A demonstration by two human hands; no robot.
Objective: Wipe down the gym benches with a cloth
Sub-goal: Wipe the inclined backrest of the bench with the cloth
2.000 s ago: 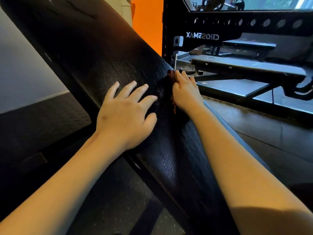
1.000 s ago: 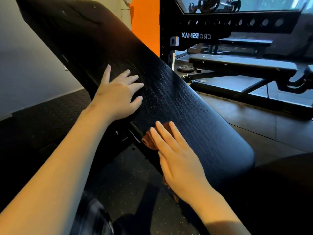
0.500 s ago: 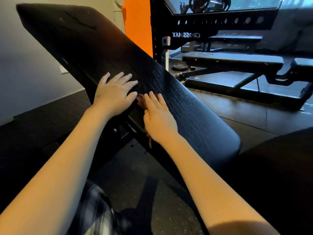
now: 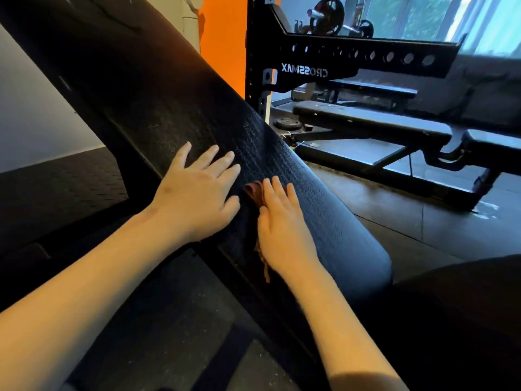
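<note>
A black textured inclined bench pad (image 4: pixel 169 108) runs from upper left down to the lower right. My left hand (image 4: pixel 197 198) lies flat on the pad's lower left part, fingers spread. Right beside it, my right hand (image 4: pixel 284 230) presses a reddish-brown cloth (image 4: pixel 255 193) flat against the pad with straight fingers. Most of the cloth is hidden under the palm; a bit shows past the fingertips and a strip hangs below the wrist.
A second flat black bench (image 4: pixel 366 119) stands to the right on the dark rubber floor (image 4: pixel 423 230). Behind it is a black rack (image 4: pixel 352 60) with a barbell and plates. An orange wall panel (image 4: pixel 222 46) is at the back.
My right hand with the cloth slid from the pad's right edge down to its lower left edge, then back up the pad next to my left hand, which stayed flat on the pad.
</note>
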